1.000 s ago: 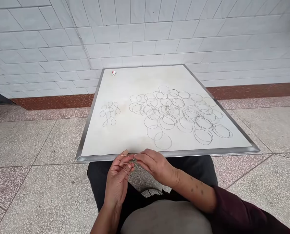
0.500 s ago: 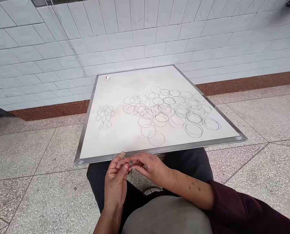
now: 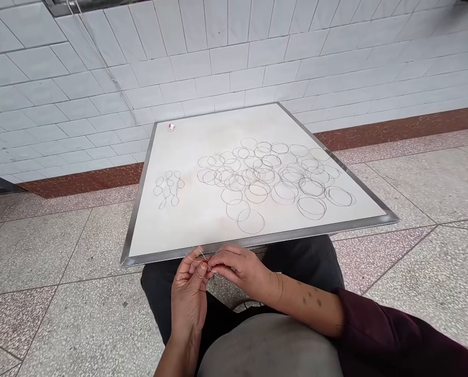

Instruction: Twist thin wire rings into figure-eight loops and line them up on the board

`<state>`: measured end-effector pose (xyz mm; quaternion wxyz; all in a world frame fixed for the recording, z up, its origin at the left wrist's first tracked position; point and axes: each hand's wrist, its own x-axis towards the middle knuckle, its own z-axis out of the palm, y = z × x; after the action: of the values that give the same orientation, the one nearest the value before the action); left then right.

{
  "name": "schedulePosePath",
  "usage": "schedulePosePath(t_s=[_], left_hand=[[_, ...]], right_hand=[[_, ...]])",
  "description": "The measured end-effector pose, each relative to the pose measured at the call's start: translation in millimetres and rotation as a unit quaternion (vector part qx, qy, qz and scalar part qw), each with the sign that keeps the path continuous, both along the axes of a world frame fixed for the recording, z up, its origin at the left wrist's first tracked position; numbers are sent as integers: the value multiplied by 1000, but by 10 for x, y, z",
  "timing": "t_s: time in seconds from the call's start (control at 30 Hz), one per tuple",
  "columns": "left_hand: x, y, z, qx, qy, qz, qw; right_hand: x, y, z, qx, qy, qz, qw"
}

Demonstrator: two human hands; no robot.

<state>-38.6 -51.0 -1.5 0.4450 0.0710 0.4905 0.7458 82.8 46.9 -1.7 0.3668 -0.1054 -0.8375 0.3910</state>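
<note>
Hands (image 3: 218,275) pinch thin wire (image 3: 196,256) beside metal-rimmed white board (image 3: 186,230) on terrazzo floor (image 3: 61,293).

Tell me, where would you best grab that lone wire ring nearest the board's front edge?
Pinch the near rim of the wire ring from above at its front: it lies flat on the board, and there no other ring crosses it.

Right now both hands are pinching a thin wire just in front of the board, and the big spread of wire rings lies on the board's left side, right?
Not quite. The head view shows both hands, left hand and right hand, on the thin wire, but the big spread of wire rings lies on the right of the board; only a small cluster is on the left.
</note>
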Motion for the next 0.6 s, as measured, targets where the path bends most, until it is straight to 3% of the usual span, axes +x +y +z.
schedulePosePath(t_s=[0.37, 0.6], left_hand=[[46, 27, -17, 15, 8, 25, 1000], [81, 38, 18, 3, 1, 31, 1000]], right_hand=[[47, -36, 41, -41, -20, 7, 999], [66, -70, 40, -27, -48, 2, 999]])
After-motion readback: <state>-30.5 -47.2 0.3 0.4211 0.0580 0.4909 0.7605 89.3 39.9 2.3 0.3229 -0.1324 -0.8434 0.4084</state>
